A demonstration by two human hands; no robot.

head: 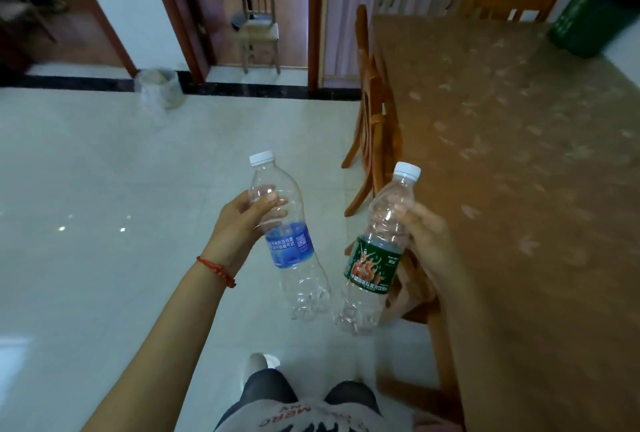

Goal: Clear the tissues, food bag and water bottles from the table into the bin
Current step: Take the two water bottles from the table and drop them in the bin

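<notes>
water bottles in both hands, held over the floor beside the table.
head view: the left hand (242, 220) gripped the blue-label bottle (285, 234) round its upper body, the right hand (427, 241) gripped the green-label bottle (377, 251) likewise; both were clear, capped, caps tilted toward 12 o'clock, their bases nearly touching. the table (502, 140) lay at 2 o'clock, a clear-lined bin (159, 87) at 10 o'clock on the floor, and a green bin (588, 12) sat at the table's far corner at 1 o'clock.

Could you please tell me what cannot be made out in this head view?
- Small bin: contents blurred, too far.
- Green bin: cut off by the right edge.
- Blue-label bottle and green-label bottle: label print too small.
- Table: near end cut off.
</notes>
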